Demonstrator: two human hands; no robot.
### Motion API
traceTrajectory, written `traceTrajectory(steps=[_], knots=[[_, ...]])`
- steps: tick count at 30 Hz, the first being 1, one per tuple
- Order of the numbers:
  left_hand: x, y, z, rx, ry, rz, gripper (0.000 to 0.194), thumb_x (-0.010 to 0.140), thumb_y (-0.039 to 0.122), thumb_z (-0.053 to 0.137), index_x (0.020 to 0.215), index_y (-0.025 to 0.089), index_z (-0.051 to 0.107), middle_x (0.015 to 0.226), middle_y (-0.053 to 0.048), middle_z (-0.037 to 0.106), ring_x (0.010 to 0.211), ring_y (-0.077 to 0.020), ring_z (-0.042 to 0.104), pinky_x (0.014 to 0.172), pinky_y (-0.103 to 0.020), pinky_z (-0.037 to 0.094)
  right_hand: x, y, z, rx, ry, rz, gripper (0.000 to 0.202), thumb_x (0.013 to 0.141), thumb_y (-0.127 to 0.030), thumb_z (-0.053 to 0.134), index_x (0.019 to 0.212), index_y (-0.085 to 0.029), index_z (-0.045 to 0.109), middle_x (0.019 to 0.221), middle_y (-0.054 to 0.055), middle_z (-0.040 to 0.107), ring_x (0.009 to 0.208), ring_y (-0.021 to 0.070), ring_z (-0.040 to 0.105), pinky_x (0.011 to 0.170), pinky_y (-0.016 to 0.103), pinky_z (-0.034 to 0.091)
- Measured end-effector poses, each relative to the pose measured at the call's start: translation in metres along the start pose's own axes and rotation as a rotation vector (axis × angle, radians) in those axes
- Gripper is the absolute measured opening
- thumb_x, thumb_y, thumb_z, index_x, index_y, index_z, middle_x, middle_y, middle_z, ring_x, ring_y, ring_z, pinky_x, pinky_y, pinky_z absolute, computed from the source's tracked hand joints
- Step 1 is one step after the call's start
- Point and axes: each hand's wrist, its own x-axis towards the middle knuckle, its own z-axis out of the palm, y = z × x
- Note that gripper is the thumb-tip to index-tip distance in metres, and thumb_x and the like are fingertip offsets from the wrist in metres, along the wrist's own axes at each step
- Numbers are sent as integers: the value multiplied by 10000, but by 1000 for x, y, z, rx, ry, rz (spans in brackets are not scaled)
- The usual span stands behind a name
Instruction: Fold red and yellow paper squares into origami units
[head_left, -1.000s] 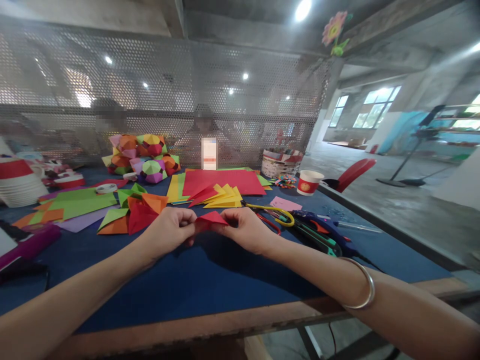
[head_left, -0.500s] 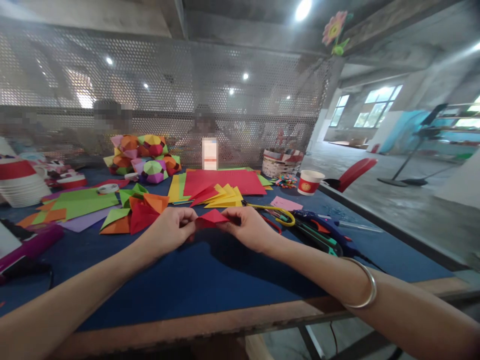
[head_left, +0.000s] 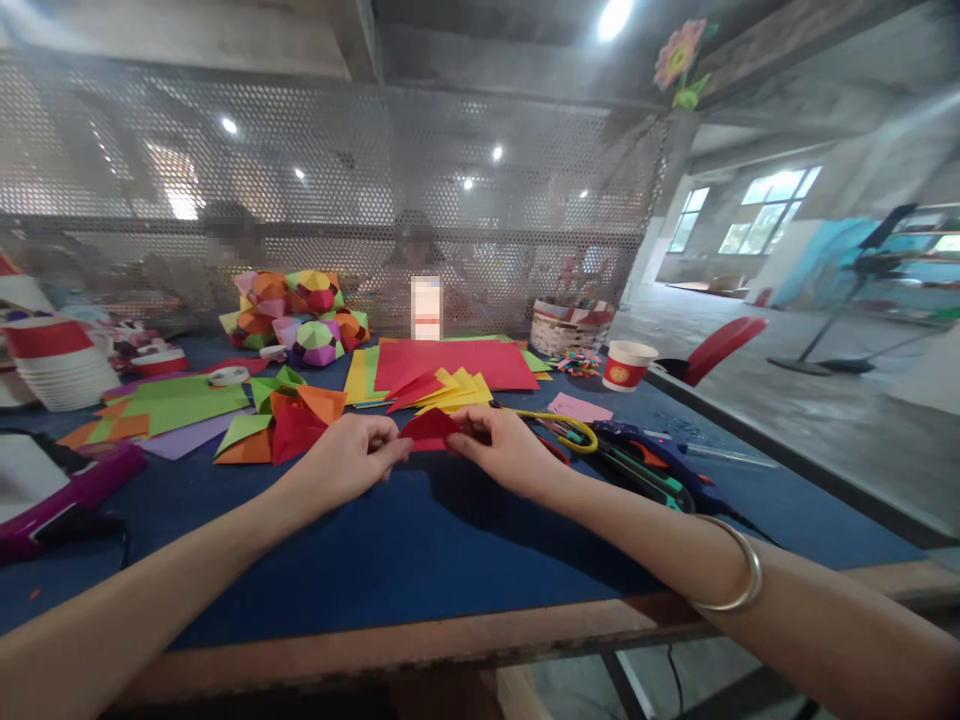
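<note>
A small piece of folded red paper (head_left: 430, 431) is held between my two hands, just above the blue table top. My left hand (head_left: 361, 455) pinches its left corner between thumb and fingers. At the opposite corner my right hand (head_left: 496, 445) has a similar pinch, with a metal bangle on that forearm. Beyond the hands lie fanned yellow folded papers (head_left: 456, 388) and a stack topped by a red sheet (head_left: 465, 365). Red, orange and green folded pieces (head_left: 289, 425) sit left of my left hand.
Yellow-handled scissors (head_left: 574, 432), a green cutter (head_left: 652, 482) and a blue glue gun (head_left: 675, 462) lie at right. A paper cup (head_left: 627, 365) and woven basket (head_left: 568, 325) stand behind. Paper balls (head_left: 315, 340) and stacked cups (head_left: 60, 365) occupy the left. A perforated screen (head_left: 465, 130) closes the back.
The red paper has tilted, its shape changing from a flat diamond to a taller peaked form. Both hands still pinch it. The whole view has shifted slightly.
</note>
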Motion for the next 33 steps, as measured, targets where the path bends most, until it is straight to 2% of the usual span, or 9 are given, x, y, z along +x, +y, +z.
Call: traceTrajectory(steps=[6,10,14,17,21,25,27,31,33], knots=[[-2,-2,-2,70,24,11,364,709,569,495,557,239,490,483,10,554,457,-140,470,487,-268,328,1,3,0,-43,18,25,77,912,-204,645,942,-154,696,815,31,743,747,176,653,717,291,470],[-1,-3,-1,71,38,39,381,755,566,504,565,236,514,481,8,572,467,-147,498,500,-274,349,2,3,1,-41,5,29,151,911,-186,654,1053,-143,681,808,24,732,750,176,660,735,298,468],[3,-5,1,-93,88,114,369,719,556,623,794,202,692,724,-41,749,670,-212,672,633,-308,492,-1,-1,4,26,-26,25,176,920,-170,633,1092,-141,655,803,19,717,751,173,668,748,302,487],[6,-6,1,-270,15,133,398,686,498,670,934,193,737,945,-71,814,858,-255,743,757,-338,560,-7,-6,7,56,-72,-42,219,913,-158,625,1132,-170,643,828,4,714,769,169,676,743,294,491],[8,-8,0,-343,6,106,297,640,396,689,855,201,751,854,-45,812,784,-235,745,720,-322,572,-12,-11,8,0,-69,-138,268,919,-209,639,1185,-179,623,829,-6,704,753,166,653,730,296,472],[10,-11,-7,-252,83,42,187,638,308,673,782,209,741,712,-20,775,666,-206,720,638,-289,561,-10,-9,7,-19,-27,-129,287,953,-333,636,1188,-168,619,839,10,712,776,179,656,733,314,464],[13,-14,-16,-149,150,29,182,670,299,653,797,213,750,732,-17,785,676,-207,729,634,-282,568,-7,-6,6,-37,12,-94,255,958,-313,618,1169,-169,625,835,9,713,771,177,650,747,323,467],[22,-25,-42,120,350,12,266,760,270,585,952,225,762,925,-20,825,868,-231,765,812,-314,594,-5,-5,6,-84,58,-51,204,931,-210,593,1127,-172,637,816,4,704,769,174,650,731,315,470],[26,-32,-54,266,405,-15,298,792,254,571,1015,212,765,1005,-54,821,954,-263,760,910,-358,573,-5,-5,6,-99,66,-61,199,916,-188,592,1107,-172,642,835,12,711,778,174,656,724,310,472]])
